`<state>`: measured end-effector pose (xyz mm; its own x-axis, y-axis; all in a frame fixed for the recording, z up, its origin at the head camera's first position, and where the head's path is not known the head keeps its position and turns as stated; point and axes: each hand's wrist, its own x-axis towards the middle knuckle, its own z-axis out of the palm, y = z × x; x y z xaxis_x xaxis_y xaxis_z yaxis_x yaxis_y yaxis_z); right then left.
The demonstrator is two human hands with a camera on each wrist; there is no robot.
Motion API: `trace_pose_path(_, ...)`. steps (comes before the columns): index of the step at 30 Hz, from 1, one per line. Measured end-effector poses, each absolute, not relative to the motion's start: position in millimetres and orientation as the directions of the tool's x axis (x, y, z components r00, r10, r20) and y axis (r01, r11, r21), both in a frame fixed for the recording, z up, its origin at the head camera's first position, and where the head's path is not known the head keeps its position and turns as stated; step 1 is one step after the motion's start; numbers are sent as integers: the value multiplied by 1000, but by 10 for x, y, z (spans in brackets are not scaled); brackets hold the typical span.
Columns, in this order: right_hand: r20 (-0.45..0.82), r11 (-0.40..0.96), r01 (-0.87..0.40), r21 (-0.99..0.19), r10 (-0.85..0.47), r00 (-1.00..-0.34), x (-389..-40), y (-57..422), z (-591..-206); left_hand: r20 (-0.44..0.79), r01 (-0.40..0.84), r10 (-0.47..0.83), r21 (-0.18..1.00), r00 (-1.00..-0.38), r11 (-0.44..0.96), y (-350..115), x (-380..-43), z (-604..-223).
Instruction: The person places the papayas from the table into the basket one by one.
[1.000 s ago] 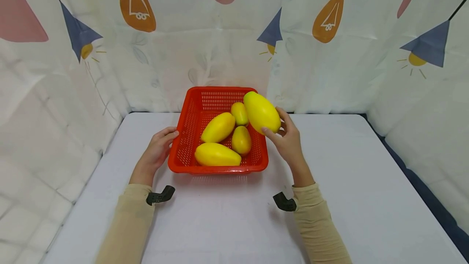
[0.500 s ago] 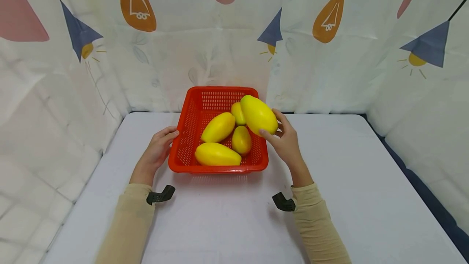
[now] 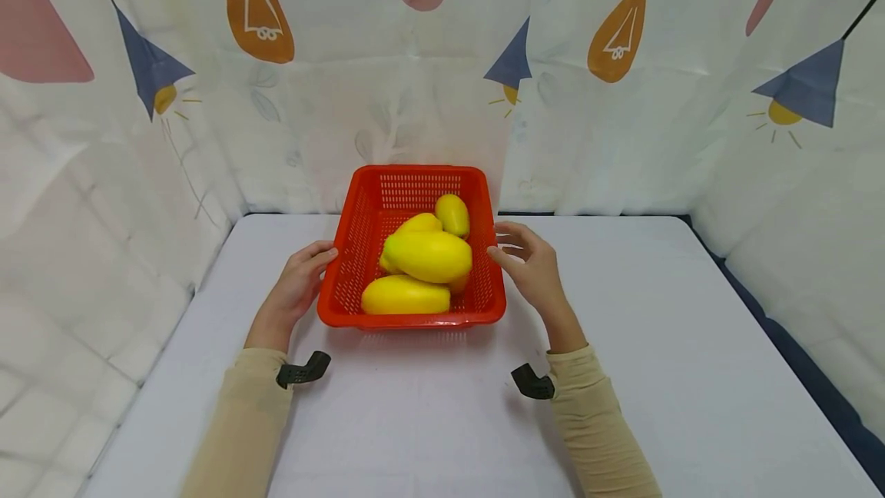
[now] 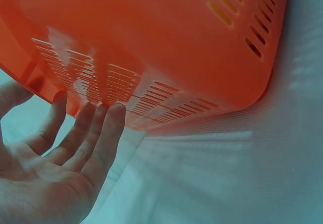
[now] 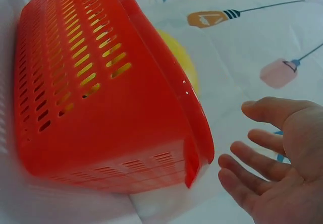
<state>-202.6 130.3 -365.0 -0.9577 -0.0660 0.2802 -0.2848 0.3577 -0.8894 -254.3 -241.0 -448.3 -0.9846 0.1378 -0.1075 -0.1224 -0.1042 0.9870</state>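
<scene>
A red plastic basket (image 3: 412, 320) with slotted sides stands at the back of the table, holding several yellow mangoes. One large mango (image 3: 432, 256) lies across the others. Below it is a long mango (image 3: 406, 297) near the front wall, and a smaller mango (image 3: 452, 215) sits at the back right. Another mango (image 3: 419, 223) is partly covered. At the basket's left side my left hand (image 3: 297, 287) touches the wall and rim with nearly straight fingers (image 4: 106, 138). My right hand (image 3: 538, 271) is beside the right rim, holding nothing, fingers (image 5: 262, 166) spread and loosely bent.
The white table (image 3: 415, 413) extends in front of the basket and to both sides. A patterned white cloth (image 3: 415, 98) hangs behind it and along the sides. Black straps (image 3: 304, 369) sit at both wrists.
The large mango has left my right hand and lies on the other mangoes. My right hand has dropped back to the right rim. The front mango shifted slightly left; my left hand stayed put.
</scene>
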Motion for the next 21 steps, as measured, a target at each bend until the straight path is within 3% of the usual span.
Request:
trace_pose_path(14,288,388,-288,-876,-59,-956,-2022,1350,-3629,-132,-144,131,986,-983,-87,-2384,-2542,-4458)
trace_pose_path(21,303,384,-299,-873,-54,-952,-2230,1493,-3913,-121,-132,122,988,-985,-83,-2395,-2521,-4430)
